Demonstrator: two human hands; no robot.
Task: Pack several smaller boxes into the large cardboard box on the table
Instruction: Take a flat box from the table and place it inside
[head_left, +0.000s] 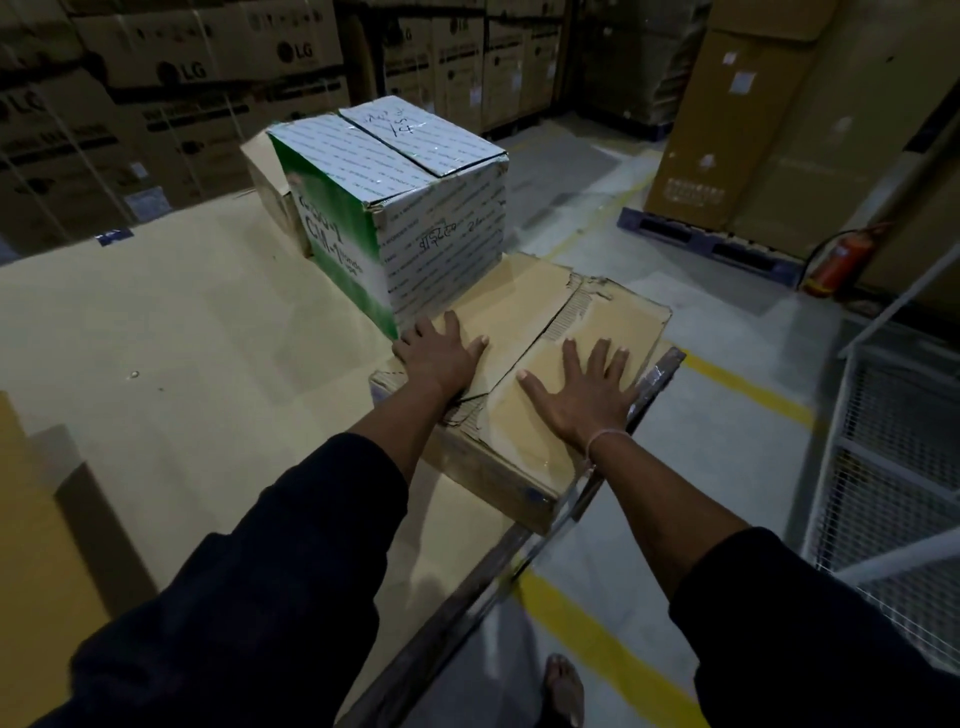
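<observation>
On the table (171, 312), to the left of the brown box (524, 332) under your palms, you have a broad stretch of bare cardboard-covered surface, and that is your best room for sliding anything. Just behind and left of the brown box stands the green and white box (395, 208), taped shut and touching the brown box's far left side, so nothing will shift that way without pushing it too; a flattened piece of cardboard (267, 171) leans behind it. Your left hand (441, 353) lies flat with fingers straight on the left flap of the brown box, near the green and white box. Your right hand (582, 389) lies flat and spread on the right flap, holding nothing. Both seem placed to press the torn flaps down and keep the lid closed, which suggests this box is the large one, already filled or being shut, though its contents are hidden. To the right of the brown box, the table's metal edge (613, 462) runs close: the box's near right corner sits at that edge or slightly over it, with only floor (727, 467) and a yellow line (753, 384) beyond. Press straight down, and pull leftward rather than rightward if you must move it.
</observation>
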